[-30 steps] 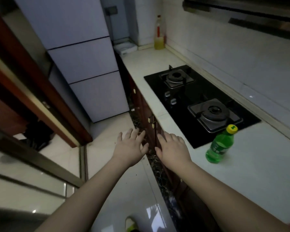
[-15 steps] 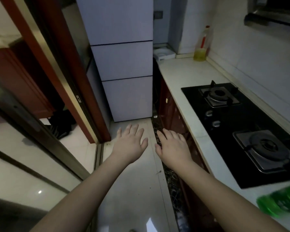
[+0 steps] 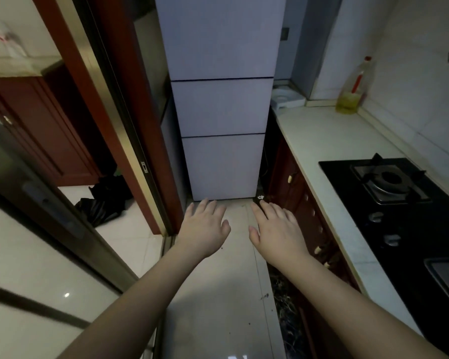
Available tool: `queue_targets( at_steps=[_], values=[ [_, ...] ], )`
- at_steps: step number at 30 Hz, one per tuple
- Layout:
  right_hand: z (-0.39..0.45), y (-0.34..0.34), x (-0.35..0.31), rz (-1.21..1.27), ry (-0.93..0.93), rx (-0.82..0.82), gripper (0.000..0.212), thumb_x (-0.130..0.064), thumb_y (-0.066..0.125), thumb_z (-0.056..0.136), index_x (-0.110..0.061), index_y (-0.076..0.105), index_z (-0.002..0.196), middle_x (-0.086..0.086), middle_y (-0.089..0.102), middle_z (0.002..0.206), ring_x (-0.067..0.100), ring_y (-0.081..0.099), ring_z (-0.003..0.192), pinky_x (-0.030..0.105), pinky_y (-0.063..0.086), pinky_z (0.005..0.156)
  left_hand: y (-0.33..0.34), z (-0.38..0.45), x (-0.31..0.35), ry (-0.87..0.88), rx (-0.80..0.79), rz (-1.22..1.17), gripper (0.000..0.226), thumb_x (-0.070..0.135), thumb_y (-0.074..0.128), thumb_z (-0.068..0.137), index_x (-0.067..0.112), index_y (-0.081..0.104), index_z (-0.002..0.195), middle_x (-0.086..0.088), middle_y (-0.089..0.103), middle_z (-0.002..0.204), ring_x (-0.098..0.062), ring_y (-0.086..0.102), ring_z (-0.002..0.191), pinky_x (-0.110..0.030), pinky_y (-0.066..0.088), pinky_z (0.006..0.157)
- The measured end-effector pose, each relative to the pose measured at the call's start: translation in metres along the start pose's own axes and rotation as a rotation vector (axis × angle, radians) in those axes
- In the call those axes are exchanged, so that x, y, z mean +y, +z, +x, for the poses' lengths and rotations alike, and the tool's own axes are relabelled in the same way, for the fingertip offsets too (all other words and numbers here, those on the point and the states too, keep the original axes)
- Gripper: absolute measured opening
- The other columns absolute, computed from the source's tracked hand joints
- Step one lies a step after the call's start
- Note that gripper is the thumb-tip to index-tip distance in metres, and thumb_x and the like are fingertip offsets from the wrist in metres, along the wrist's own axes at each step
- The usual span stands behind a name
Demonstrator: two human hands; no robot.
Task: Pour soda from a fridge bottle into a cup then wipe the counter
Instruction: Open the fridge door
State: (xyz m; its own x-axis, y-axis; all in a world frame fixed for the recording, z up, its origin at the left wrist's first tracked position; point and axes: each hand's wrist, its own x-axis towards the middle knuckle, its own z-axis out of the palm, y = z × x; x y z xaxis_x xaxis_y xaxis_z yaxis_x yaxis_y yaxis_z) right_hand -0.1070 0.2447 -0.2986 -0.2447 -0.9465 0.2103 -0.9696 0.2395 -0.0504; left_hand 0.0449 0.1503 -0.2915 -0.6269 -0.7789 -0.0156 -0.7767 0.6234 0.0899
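Note:
A tall white fridge [image 3: 221,104] with three closed doors stands straight ahead at the end of the narrow floor. My left hand [image 3: 204,228] and my right hand [image 3: 278,230] are stretched out side by side over the floor, palms down, fingers straight, holding nothing. Both are short of the fridge's bottom door. The white counter [image 3: 329,143] runs along the right. No soda bottle and no cup are in view.
A black gas hob [image 3: 399,203] is set into the counter. A bottle of yellow oil [image 3: 353,92] stands in the far corner by a white appliance [image 3: 285,98]. Red-brown cabinet doors [image 3: 298,193] sit under the counter. A sliding door frame [image 3: 130,130] and a black bag [image 3: 101,203] are on the left.
The view has swung left toward the fridge, which now looks nearer. The green bottle on the counter has slipped out of view at the right. Both hands stay spread and empty.

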Motion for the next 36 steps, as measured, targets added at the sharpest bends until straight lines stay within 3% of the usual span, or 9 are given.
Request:
queue_targets(
  at_steps=[13,20,26,36],
  values=[
    [0.188,0.016,0.056,-0.006,-0.152,-0.050,0.054,-0.041,0.041,0.094,-0.019,0.038,0.144,0.006,0.041,0.147,0.025,0.037,0.135,0.043,0.028,0.110,-0.022,0.172,-0.022,-0.032,0.088,0.135,0.055,0.042,0.027,0.100,0.021,0.028,0.151,-0.002,0.023,0.160,-0.023,0.011,0.150,-0.051,0.008,0.120],
    [0.283,0.014,0.074,0.028,-0.239,-0.036,0.057,-0.042,0.037,0.097,-0.019,0.030,0.148,0.006,0.038,0.149,0.024,0.035,0.136,0.043,0.028,0.110,-0.048,0.247,-0.043,-0.133,0.123,0.128,0.054,0.044,0.028,0.101,0.023,0.027,0.151,-0.001,0.022,0.160,-0.025,0.010,0.150,-0.049,0.007,0.119],
    [0.353,0.017,0.069,0.041,-0.249,-0.025,0.057,-0.042,0.038,0.097,-0.017,0.031,0.148,0.008,0.039,0.149,0.027,0.036,0.135,0.043,0.028,0.110,-0.056,0.300,-0.074,-0.213,0.108,0.100,0.058,0.045,0.031,0.100,0.022,0.023,0.153,-0.002,0.020,0.161,-0.026,0.008,0.150,-0.046,0.006,0.120],
    [0.473,0.034,0.020,0.014,-0.259,-0.047,0.058,-0.045,0.031,0.099,-0.020,0.022,0.150,0.006,0.028,0.154,0.025,0.026,0.139,0.043,0.023,0.114,-0.073,0.392,-0.156,-0.173,0.179,0.091,0.059,0.045,0.031,0.100,0.019,0.026,0.152,-0.004,0.026,0.159,-0.025,0.016,0.148,-0.044,0.014,0.119]
  ],
)
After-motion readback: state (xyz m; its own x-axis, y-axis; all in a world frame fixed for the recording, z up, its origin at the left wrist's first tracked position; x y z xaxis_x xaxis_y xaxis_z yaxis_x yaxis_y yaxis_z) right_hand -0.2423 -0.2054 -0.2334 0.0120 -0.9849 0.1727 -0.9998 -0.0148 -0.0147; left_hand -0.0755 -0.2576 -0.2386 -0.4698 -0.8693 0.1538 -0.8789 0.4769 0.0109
